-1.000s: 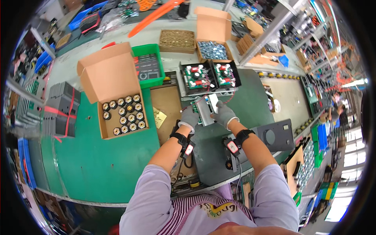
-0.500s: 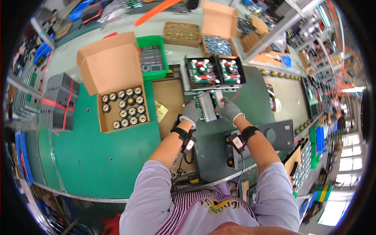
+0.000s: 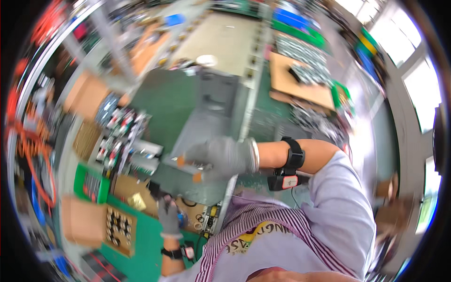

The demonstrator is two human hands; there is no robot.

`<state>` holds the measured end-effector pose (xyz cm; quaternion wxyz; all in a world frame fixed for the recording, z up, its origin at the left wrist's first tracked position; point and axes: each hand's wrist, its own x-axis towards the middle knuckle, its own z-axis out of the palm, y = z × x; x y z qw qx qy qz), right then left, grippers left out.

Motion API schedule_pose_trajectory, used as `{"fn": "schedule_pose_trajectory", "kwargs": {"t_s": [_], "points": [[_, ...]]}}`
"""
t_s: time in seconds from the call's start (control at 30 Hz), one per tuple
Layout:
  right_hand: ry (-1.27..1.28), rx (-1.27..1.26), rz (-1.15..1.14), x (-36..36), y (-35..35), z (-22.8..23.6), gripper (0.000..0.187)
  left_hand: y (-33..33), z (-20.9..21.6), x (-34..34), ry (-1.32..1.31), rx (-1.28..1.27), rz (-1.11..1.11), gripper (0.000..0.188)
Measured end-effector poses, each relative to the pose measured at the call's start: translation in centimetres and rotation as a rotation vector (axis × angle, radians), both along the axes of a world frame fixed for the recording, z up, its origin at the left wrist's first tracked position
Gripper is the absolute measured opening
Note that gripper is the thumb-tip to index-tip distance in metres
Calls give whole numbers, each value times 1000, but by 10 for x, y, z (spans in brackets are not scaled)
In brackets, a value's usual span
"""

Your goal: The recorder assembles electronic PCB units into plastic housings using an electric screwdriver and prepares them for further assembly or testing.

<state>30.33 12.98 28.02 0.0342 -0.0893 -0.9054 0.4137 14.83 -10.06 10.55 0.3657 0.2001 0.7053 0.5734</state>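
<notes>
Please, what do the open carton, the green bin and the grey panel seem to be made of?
Open carton: cardboard, matte, judging by its plain brown flap.
Green bin: probably smooth plastic, from its bright, even colour.
Grey panel: perhaps painted sheet metal, judging by its flat, thin look; blur leaves this open.

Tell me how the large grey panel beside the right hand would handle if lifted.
The grey panel is probably stiff, since it seems to hold a bend. It may tip unevenly, being broad and angular. It likely won't roll, having flat faces.
</notes>
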Motion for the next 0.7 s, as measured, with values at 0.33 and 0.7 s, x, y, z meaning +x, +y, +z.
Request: {"fn": "schedule_pose_trajectory", "kwargs": {"t_s": [0.33,0.7], "points": [[11,-99,-636,393,-128,-29,47,80,76,297,-176,80,-1226,26],[357,-234,-2054,624,-398,-42,37,55,88,607,-295,-20,-2119,22]]}}
